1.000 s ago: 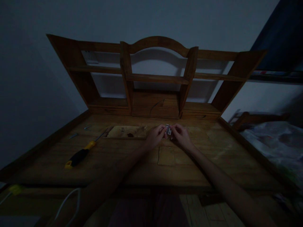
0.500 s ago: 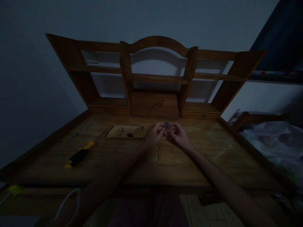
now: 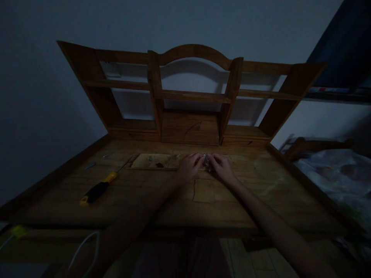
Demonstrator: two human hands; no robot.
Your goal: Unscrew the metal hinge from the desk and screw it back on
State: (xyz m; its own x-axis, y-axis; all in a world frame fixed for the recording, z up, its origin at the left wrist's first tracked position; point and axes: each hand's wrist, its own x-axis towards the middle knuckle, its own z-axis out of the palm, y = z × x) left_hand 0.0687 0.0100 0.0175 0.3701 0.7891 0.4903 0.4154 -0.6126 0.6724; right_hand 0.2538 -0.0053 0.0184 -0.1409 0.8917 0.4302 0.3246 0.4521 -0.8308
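Note:
Between my fingertips is a small metal piece [image 3: 205, 160], perhaps a bracket or hinge; the dim light hides its exact kind. My left hand [image 3: 189, 168] pinches it from the left, and my right hand [image 3: 222, 168] grips it from the right. Both hands are held over a long pale wooden strip [image 3: 153, 161] lying across the desk. Just in front of them lies a small square wooden piece [image 3: 204, 191]. Off to the left rests a screwdriver [image 3: 100, 189] with a yellow and black handle, its shaft pointing toward the strip.
Two small metal screws or bolts, a nearer one [image 3: 90, 166] and a farther one [image 3: 106, 156], lie on the desk [image 3: 139, 193] at the left. A wooden shelf unit [image 3: 191, 96] stands along the back. Plastic bags [image 3: 336, 170] are piled beyond the right edge.
The small metal piece has been turned, from its flat face showing to a narrower side. My fingers have shifted around it, and both hands stay in nearly the same place.

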